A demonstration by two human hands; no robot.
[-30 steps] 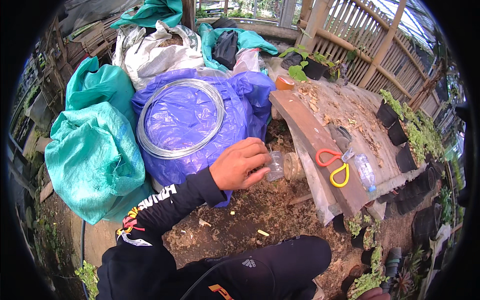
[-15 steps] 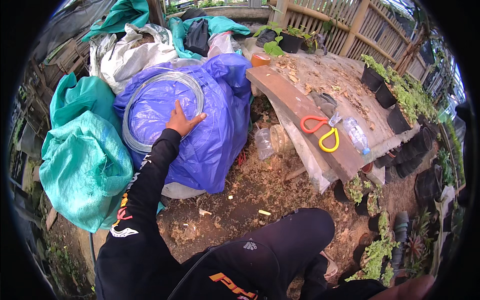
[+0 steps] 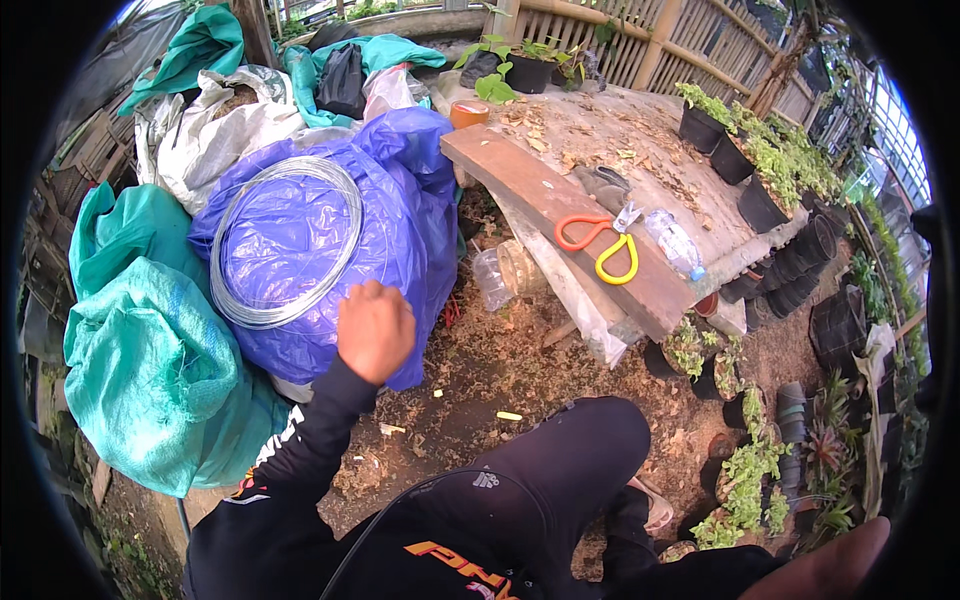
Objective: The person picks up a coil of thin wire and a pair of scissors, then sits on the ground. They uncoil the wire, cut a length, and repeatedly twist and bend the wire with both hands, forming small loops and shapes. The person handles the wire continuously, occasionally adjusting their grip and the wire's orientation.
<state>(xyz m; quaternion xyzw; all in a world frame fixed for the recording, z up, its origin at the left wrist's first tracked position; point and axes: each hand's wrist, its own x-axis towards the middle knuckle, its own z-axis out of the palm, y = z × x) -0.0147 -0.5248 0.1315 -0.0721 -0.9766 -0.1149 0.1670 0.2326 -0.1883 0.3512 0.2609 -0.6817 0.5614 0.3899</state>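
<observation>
A coil of silver wire [image 3: 347,250] lies on a bundle wrapped in blue-purple plastic [image 3: 420,200]. My left hand [image 3: 376,330] is raised near the bundle's front right edge, apart from the coil. Its fingers are curled closed with the knuckles up, and the palm side is hidden. At the lower right rim only part of my right hand or wrist [image 3: 835,562] shows, with no fingers visible. Scissors with one orange and one yellow loop handle [image 3: 617,260] rest on the brown wooden board [image 3: 510,180] to the right.
Green woven sacks [image 3: 150,370] stand left of the bundle, and white sacks [image 3: 230,130] lie behind it. A clear plastic bottle [image 3: 673,243] lies beside the board. Potted plants [image 3: 768,200] line the right side. Behind runs a bamboo fence [image 3: 690,40].
My left hand has drawn back toward me from over the coil, and its spread fingers have curled closed. The view has shifted, so the scene sits further left.
</observation>
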